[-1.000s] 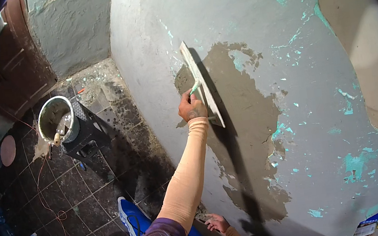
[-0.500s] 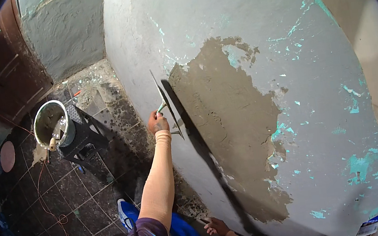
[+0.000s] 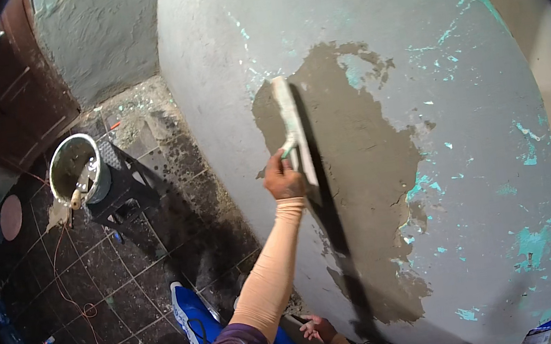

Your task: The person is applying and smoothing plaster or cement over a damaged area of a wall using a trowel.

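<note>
My left hand (image 3: 284,179) is closed round the handle of a long plastering trowel (image 3: 286,105). Its pale, smeared blade stands nearly upright over the left part of a brown wet plaster patch (image 3: 366,181) on the grey wall (image 3: 488,111). A dark shadow runs along the blade's right side; whether the blade touches the plaster I cannot tell. Low at the wall's foot, my right hand (image 3: 319,329) has its fingers curled round a flat grey tool (image 3: 295,320), mostly hidden by the hand and my clothing.
A bucket (image 3: 103,183) of grey mix stands on a black stool (image 3: 128,190) at left, a wooden-handled tool (image 3: 76,198) leaning in it. An orange cord (image 3: 59,274) crosses the dark tiled floor (image 3: 97,290). A brown door (image 3: 24,86) stands far left.
My left hand has moved right and slightly up, bringing the trowel from beside the patch to over its left part. The blade has turned from edge-on to show its back. My right hand stays low.
</note>
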Tool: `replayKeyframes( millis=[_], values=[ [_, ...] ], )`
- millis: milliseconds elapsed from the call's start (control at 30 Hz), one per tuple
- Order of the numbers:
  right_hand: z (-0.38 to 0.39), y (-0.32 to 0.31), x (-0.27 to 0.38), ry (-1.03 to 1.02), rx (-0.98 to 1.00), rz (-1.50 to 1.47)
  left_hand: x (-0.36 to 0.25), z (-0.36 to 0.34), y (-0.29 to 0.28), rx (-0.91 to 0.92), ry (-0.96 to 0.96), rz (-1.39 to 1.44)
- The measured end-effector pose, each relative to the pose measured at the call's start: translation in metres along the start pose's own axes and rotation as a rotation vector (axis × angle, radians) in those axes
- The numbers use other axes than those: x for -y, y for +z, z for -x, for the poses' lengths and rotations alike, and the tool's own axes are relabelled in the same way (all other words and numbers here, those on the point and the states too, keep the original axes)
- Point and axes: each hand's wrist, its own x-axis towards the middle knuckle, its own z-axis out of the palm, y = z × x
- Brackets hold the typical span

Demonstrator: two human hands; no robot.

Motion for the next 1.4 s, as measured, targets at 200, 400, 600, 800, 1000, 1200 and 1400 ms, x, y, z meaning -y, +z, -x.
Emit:
replayKeyframes(
  millis=[200,400,600,800,1000,1200,1400],
  values=[
    [-0.006,0.039,0.05,-0.061,0.079,-0.049,-0.048,0.043,-0.03,0.191,-0.068,0.251],
    [0.011,0.043,0.048,-0.152,-0.01,0.028,-0.01,0.031,-0.093,0.06,-0.139,0.27],
    [0.024,0.015,0.011,-0.057,-0.088,0.074,0.095,0.022,-0.064,-0.039,-0.263,-0.14],
    [0.041,-0.015,-0.014,-0.096,-0.113,-0.027,0.07,0.071,-0.018,-0.11,-0.067,-0.174],
    [0.032,-0.039,-0.031,-0.08,0.032,-0.083,-0.009,0.119,-0.015,0.059,-0.16,0.141],
    [0.034,-0.005,0.005,-0.16,0.027,0.035,-0.084,0.145,-0.044,0.227,-0.173,0.431],
    [0.057,0.034,0.012,-0.281,-0.015,-0.076,-0.121,0.13,-0.093,0.317,-0.245,0.673]
  ],
)
